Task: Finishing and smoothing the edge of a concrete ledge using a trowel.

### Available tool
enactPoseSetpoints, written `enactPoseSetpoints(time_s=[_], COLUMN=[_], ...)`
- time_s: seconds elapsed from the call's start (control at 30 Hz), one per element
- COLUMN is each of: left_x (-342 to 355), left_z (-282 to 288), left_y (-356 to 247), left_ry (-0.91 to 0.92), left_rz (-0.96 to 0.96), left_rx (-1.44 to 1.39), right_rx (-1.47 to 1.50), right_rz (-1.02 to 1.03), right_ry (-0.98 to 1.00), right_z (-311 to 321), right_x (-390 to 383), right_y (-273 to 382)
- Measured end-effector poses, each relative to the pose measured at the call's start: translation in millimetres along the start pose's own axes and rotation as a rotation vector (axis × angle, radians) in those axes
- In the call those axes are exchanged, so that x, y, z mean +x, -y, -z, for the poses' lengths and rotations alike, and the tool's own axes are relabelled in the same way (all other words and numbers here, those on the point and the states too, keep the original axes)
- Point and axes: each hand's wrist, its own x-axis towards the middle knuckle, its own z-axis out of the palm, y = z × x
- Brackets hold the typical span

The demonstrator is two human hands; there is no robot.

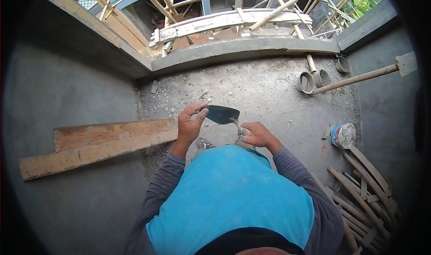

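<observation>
A trowel (pixel 223 115) with a dark pointed blade is held up in front of my body, its blade reaching to the left. My right hand (pixel 257 135) is closed round its handle, where the neck looks crusted with pale mortar. My left hand (pixel 191 121) pinches the tip of the blade between thumb and fingers. Below the trowel is my blue shirt (pixel 233 178), and one sandalled foot (pixel 203 143) shows beside it on the dusty floor.
Two boards (pixel 98 142) lean at the left wall. Several buckets (pixel 305 83) and a long-handled tool (pixel 359 79) stand far right. A white bucket (pixel 343 136) and a pile of wood strips (pixel 366 196) are at right. A low wall (pixel 242 50) and bamboo scaffolding (pixel 233 21) lie ahead.
</observation>
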Motion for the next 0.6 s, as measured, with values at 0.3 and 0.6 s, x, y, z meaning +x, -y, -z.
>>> enactPoseSetpoints(time_s=[0.3,0.6], left_x=[37.7,70.8], left_z=[-121.2,-212.6], left_y=[-30.7,-57.4], left_ry=[0.259,0.319], left_rz=[-0.058,-0.232], left_rx=[0.031,0.128], right_rx=[0.003,0.031], right_rz=[-0.042,-0.086], right_ry=[-0.112,-0.345], right_z=[79.6,114.9], right_x=[-67.2,-114.8], right_y=[-65.5,-106.4])
